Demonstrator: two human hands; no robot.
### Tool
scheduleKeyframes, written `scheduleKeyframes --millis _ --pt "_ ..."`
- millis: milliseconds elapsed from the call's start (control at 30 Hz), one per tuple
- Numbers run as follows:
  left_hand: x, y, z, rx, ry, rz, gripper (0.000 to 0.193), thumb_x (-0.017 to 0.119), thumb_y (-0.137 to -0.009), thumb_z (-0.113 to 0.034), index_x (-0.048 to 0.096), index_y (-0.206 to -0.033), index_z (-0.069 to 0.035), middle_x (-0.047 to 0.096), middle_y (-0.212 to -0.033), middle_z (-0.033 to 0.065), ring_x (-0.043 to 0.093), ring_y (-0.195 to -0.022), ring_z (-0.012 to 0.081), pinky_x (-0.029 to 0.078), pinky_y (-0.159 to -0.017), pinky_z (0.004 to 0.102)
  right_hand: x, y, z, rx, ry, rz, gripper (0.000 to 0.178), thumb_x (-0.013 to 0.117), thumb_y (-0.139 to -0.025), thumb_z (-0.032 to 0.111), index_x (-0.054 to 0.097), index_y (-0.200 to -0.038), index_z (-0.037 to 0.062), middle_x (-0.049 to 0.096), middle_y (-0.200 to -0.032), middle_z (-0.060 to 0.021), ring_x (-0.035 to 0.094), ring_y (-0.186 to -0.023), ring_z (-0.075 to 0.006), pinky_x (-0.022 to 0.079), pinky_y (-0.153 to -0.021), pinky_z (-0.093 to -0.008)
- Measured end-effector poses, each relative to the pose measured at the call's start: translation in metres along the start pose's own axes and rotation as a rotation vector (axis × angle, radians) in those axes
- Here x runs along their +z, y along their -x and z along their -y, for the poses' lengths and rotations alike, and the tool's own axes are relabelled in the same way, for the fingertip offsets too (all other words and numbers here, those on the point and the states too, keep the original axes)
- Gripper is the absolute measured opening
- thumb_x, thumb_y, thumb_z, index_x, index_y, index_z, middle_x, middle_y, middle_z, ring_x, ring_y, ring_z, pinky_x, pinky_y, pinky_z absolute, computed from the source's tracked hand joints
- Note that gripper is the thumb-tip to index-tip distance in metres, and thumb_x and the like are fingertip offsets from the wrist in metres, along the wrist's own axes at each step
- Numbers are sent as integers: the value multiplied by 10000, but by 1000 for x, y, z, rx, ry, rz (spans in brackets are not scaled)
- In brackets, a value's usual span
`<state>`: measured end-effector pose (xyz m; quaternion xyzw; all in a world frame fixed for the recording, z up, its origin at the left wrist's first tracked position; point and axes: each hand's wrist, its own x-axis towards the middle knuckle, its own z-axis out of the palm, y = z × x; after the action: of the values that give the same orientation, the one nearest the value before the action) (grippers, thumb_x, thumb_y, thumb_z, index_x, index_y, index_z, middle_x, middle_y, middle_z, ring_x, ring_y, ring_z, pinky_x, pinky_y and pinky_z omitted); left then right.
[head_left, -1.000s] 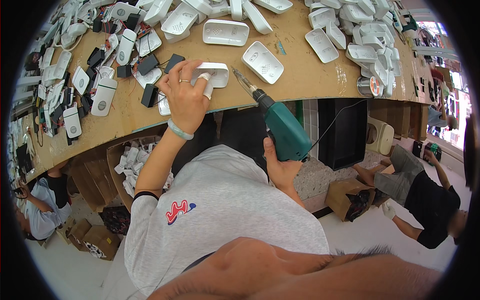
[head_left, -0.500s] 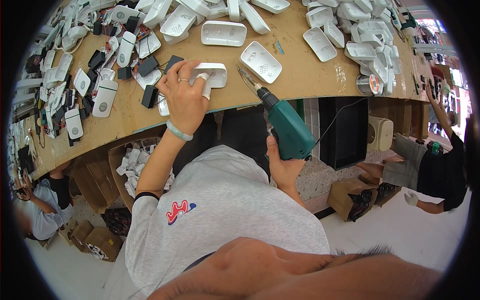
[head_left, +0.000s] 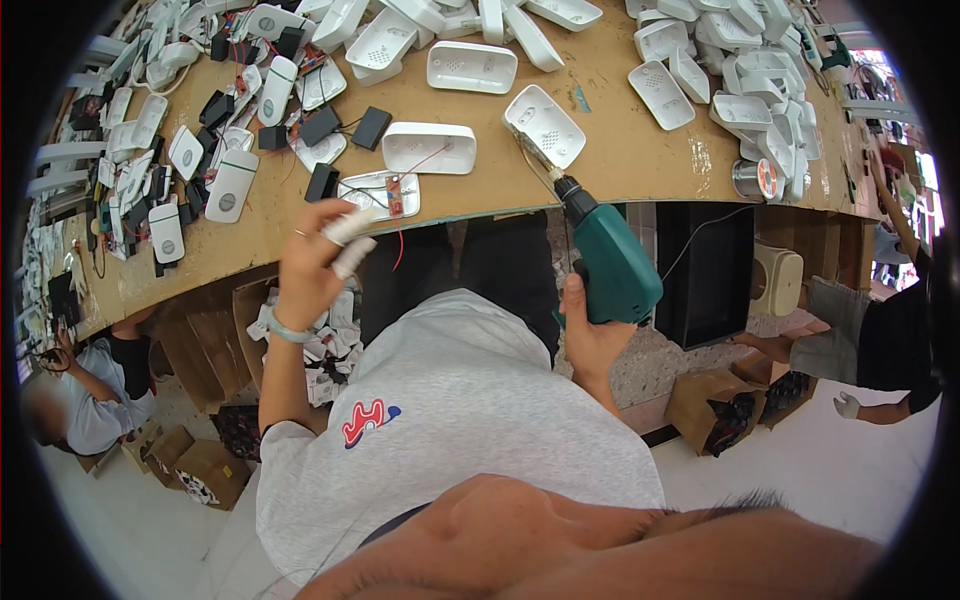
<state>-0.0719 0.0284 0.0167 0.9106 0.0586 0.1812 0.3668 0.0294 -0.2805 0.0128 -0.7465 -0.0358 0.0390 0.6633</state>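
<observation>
My right hand (head_left: 593, 335) is wrapped around the handle of a green soldering gun (head_left: 612, 258). The gun's metal tip slants up to the left, over the near edge of a white plastic shell (head_left: 547, 125). My left hand (head_left: 312, 255) is off the table edge, fingers apart and slightly blurred, two fingertips wrapped in white tape, with nothing visible in it. Just beyond it, a white cover (head_left: 372, 192) carries a small red circuit board (head_left: 395, 196) with a red wire hanging over the edge. Behind that sits another white shell (head_left: 430, 150), a red wire lying across it.
White shells (head_left: 660, 95) are heaped along the far side. Covers, wires and black boxes (head_left: 372, 128) crowd the left. A solder spool (head_left: 755, 180) stands at the right. Below the table is a black bin (head_left: 705, 270). Other people work at both sides.
My left hand has drawn back from the white shell toward me, uncovering the cover with the circuit board. The view has shifted slightly; the soldering gun is still in my right hand.
</observation>
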Motion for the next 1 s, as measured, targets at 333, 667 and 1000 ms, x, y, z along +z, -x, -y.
scheduleKeyframes --millis 333,667,1000 --pt "36 -32 -3 355 -111 -4 317 714 -752 -23 735 -1065 -71 673 -1065 66 621 -924 271 504 -806 390 5 7 16 -17 22 50 252 799 -863 130 668 -1022 -16 675 -871 -41 608 -763 -112 496 -694 -258" --pt "72 -59 -15 47 -301 -211 233 729 -800 -35 731 -1032 -53 636 -845 94 598 -793 269 467 -706 387 3 18 3 42 157 124 265 800 -819 61 682 -1044 -17 702 -920 -74 634 -741 -112 500 -679 -249" --pt "85 -74 -24 49 -571 -343 180 770 -787 -102 708 -949 -53 637 -1026 73 563 -982 293 444 -845 404 14 11 -3 -76 283 177 320 814 -808 69 651 -1073 -11 720 -890 -88 689 -718 -132 532 -631 -266"
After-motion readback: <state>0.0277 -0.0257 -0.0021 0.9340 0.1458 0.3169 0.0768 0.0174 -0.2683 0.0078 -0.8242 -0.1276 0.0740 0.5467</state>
